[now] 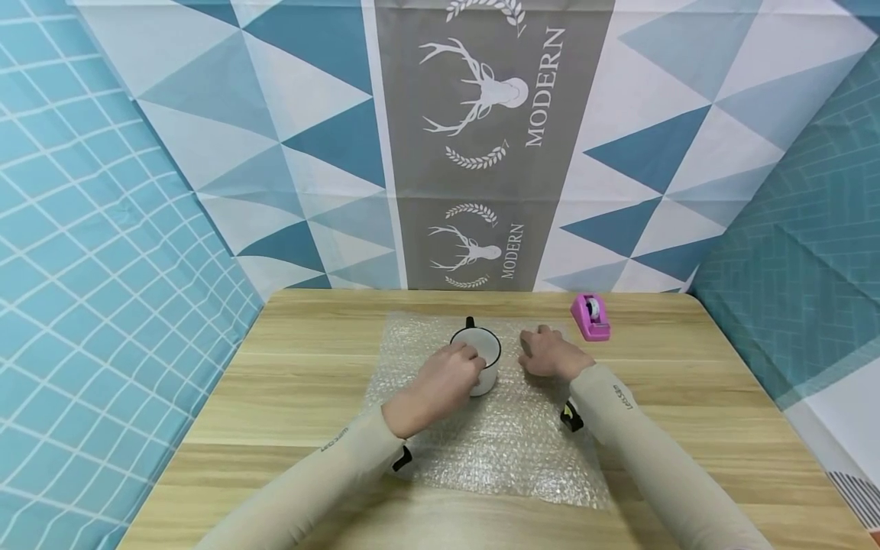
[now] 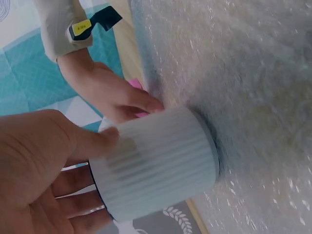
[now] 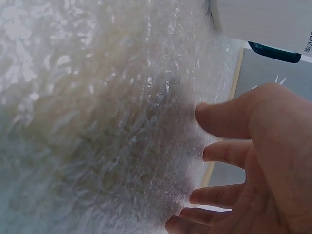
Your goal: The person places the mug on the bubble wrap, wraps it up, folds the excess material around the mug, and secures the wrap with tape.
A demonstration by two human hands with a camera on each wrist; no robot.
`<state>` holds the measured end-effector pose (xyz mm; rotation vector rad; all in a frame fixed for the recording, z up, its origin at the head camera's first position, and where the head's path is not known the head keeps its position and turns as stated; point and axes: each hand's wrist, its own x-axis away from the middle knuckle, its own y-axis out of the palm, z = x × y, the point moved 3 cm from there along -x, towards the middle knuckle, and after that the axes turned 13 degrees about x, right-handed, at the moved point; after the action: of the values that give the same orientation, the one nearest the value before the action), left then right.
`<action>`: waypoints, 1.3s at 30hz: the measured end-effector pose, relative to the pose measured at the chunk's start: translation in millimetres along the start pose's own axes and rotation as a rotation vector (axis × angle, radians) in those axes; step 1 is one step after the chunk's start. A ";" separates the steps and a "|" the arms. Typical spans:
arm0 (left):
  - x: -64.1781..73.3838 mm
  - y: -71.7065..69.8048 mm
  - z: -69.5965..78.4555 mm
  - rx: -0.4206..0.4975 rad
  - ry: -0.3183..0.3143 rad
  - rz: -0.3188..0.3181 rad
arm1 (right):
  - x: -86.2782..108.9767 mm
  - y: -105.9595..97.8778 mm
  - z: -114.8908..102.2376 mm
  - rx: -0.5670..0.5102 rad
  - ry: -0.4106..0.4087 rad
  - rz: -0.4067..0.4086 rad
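A white enamel-look mug (image 1: 487, 379) with a dark rim and dark handle stands upright on a sheet of bubble wrap (image 1: 502, 451). My left hand (image 1: 440, 387) holds the mug by its near left rim. In the left wrist view, the thumb lies against the ribbed outer wall of the mug (image 2: 161, 165), and the other fingers reach past the rim. To the right of the mug, my right hand (image 1: 548, 354) is over the wrap with nothing in its grasp. Its fingers (image 3: 224, 195) are spread and slightly bent, their tips at the wrap's surface.
A pink tape dispenser (image 1: 591, 317) with a roll in it sits at the back right, just past the wrap's corner. Wooden tabletop (image 1: 296, 382) surrounds the sheet. Patterned cloth (image 1: 323, 153) hangs behind the table, with more fabric at both sides.
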<state>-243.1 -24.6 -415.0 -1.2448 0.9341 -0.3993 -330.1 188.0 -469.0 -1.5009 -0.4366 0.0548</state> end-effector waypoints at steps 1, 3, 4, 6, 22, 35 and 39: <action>0.3 -1.0 -1.2 0.014 0.016 0.030 | 0.6 -0.5 0.5 -0.008 0.000 -0.002; 0.2 -3.9 -4.1 0.045 0.045 0.091 | 1.8 -1.4 1.4 -0.022 -0.006 0.003; -0.3 -5.8 -5.9 0.066 0.056 0.121 | 2.4 -1.7 2.0 -0.028 -0.010 0.007; -1.4 -10.7 -10.0 0.114 0.079 0.177 | 2.9 -2.7 2.8 -0.028 -0.027 0.021; 15.0 -32.7 -120.2 0.304 -0.338 0.218 | -2.6 -2.5 9.1 -0.002 -0.099 0.036; 36.5 -2.4 -177.3 0.284 -0.542 0.082 | -10.5 -0.1 11.3 0.015 -0.104 0.044; 38.1 5.9 -187.1 0.272 -0.570 0.043 | -10.8 -0.1 11.0 0.023 -0.111 0.048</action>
<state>-368.1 -166.9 -440.3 -1.0050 0.4013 -0.1152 -343.5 195.2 -471.4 -1.4905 -0.4875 0.1803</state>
